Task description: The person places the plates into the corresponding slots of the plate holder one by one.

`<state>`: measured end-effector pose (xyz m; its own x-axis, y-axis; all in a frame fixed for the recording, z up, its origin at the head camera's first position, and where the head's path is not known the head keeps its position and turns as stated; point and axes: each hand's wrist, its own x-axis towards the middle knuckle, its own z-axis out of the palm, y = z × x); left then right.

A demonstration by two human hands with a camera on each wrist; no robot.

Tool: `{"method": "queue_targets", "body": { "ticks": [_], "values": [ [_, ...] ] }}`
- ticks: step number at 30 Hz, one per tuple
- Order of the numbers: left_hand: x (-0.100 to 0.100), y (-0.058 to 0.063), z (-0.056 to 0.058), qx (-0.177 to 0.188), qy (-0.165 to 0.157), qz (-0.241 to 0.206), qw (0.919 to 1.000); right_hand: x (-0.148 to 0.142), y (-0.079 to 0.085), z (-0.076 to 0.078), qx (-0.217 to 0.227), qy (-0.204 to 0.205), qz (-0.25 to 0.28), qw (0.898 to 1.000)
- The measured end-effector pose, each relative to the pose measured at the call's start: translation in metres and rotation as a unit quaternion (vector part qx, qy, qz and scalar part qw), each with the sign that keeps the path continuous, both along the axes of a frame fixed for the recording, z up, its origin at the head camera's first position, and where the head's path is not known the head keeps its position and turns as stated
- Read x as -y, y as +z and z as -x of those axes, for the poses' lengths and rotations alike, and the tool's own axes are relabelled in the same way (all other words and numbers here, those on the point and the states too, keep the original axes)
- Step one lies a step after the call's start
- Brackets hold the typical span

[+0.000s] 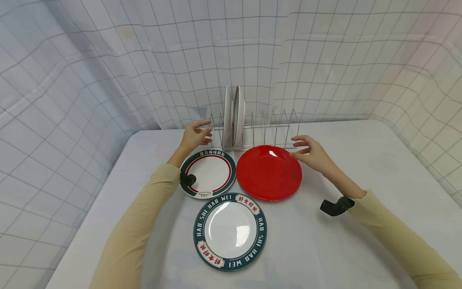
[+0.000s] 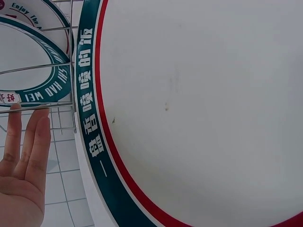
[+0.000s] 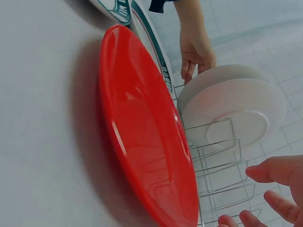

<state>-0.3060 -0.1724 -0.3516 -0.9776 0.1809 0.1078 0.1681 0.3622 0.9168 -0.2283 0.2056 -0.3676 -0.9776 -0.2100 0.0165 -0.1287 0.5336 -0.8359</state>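
A wire dish rack (image 1: pixel 267 127) stands at the back of the table with two plates (image 3: pixel 232 109) upright in its left part. My left hand (image 1: pixel 195 135) is at the rack's left end, fingers fairly straight, fingertips (image 2: pixel 41 113) right at the wire. On the other side, my right hand (image 1: pixel 311 154) is by the rack's right end, with thumb and fingers spread and nothing between them. Before the rack lie a red plate (image 1: pixel 268 172) and a green-rimmed plate with a red ring (image 1: pixel 211 172), which my left wrist overlaps.
Closer to me lies another green-rimmed plate (image 1: pixel 231 233) with lettering round its edge. A white cloth covers the table (image 1: pixel 325 249). Behind the rack hangs a white checked curtain (image 1: pixel 245 52), which also runs along both sides.
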Motion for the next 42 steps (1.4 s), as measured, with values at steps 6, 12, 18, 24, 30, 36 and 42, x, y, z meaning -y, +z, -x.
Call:
{"method": "queue_targets", "body": {
  "ticks": [6, 12, 18, 24, 30, 36, 42],
  "values": [
    [0.000, -0.001, 0.001, 0.001, -0.003, -0.004, 1.0000, -0.012, -0.017, -0.010, 0.037, -0.003, 0.001, 0.999],
    [0.001, -0.002, 0.002, 0.002, -0.002, -0.003, 1.0000, -0.019, -0.029, -0.017, 0.072, 0.002, 0.046, 0.996],
    [0.001, -0.003, 0.003, 0.002, -0.001, -0.005, 1.0000, -0.019, -0.040, -0.015, 0.096, 0.006, 0.070, 0.993],
    [0.001, -0.003, 0.003, -0.001, -0.001, -0.009, 1.0000, -0.010, -0.045, -0.011, 0.088, 0.016, 0.046, 0.995],
    [0.001, -0.003, 0.002, -0.006, 0.001, -0.010, 0.9999, -0.002, -0.046, -0.007, 0.080, 0.020, 0.013, 0.996],
    [0.001, -0.002, 0.002, -0.002, 0.004, -0.007, 1.0000, 0.001, -0.047, -0.004, 0.091, 0.024, 0.007, 0.995],
    [0.000, -0.002, 0.002, -0.003, 0.005, -0.003, 1.0000, -0.001, -0.044, -0.003, 0.126, 0.020, 0.029, 0.991]
  ]
}}
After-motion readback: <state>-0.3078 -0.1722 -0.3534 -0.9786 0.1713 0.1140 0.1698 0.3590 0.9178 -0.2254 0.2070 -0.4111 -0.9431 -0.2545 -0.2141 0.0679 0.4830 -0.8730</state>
